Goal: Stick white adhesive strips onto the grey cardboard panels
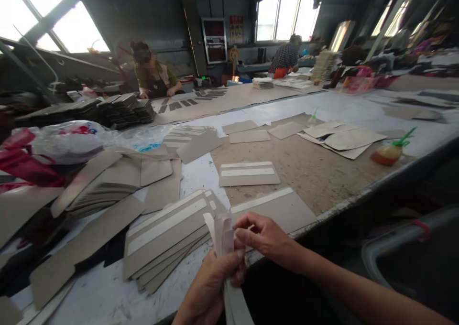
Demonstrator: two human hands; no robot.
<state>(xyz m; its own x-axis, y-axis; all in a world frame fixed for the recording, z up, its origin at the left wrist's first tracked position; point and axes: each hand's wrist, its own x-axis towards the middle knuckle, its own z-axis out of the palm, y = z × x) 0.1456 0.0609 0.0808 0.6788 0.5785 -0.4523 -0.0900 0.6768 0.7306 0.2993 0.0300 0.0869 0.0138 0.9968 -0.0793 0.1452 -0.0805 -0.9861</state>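
My left hand (218, 279) is wrapped round a bundle of pale paper strips (223, 239), whose upper ends fan apart above the thumb. My right hand (267, 239) has its fingers bent and pinched at the right edge of these strips; the exact grip is partly hidden. Just beyond lies a grey-beige cardboard panel (276, 210) with one white strip along its far edge. Farther back, a smaller panel (247, 176) bears two white strips. To the left, a fanned stack of cardboard panels (165, 239) also has white strips on its top piece.
Loose cardboard pieces (107, 177) pile up at left, near a clear plastic bag (79, 138). A squeeze bottle with green nozzle (389, 153) stands near the table's right edge, by beige sheets (344, 136). Two people work across the table. A grey bin (405, 248) stands at right.
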